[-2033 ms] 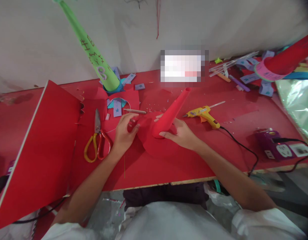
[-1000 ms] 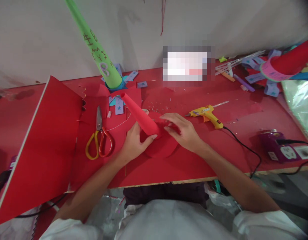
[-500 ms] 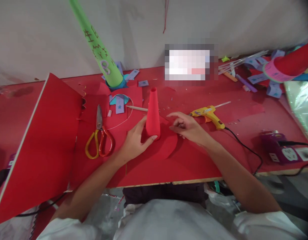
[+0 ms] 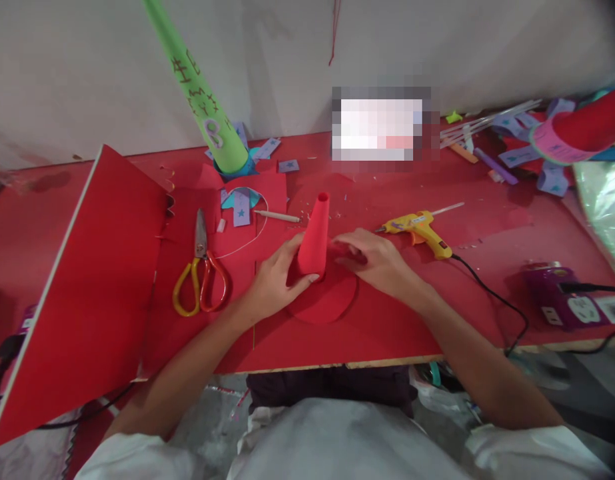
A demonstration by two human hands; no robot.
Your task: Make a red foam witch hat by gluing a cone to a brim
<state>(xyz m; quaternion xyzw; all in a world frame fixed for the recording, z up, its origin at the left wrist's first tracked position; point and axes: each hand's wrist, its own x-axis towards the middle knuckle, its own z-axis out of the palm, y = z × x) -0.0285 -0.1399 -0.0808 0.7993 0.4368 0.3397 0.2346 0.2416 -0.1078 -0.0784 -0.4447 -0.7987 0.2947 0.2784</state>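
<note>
A narrow red cone (image 4: 314, 237) with a small hole at its top stands, tilting slightly right, on a round red disc (image 4: 322, 308). It looks like foam sheet or card. My left hand (image 4: 277, 277) is closed round the cone's lower left side, thumb across the front near the base. On the other side, my right hand (image 4: 374, 257) is half curled with fingers apart; its index fingertip reaches the cone's right side, above the disc. Whether it touches the cone I cannot tell. Its lower fingers are partly hidden.
Scissors (image 4: 200, 267) lie left, beside an upright red board (image 4: 82, 287). A yellow glue gun (image 4: 420, 230) lies right, its cord running to a purple power block (image 4: 562, 297). Behind are a pen (image 4: 278, 216), a tall green cone (image 4: 212, 113) and paper strips (image 4: 241, 207).
The cone has shifted right and toward me and now tilts right, with the disc showing rounder beneath it. My right hand has come closer to the cone.
</note>
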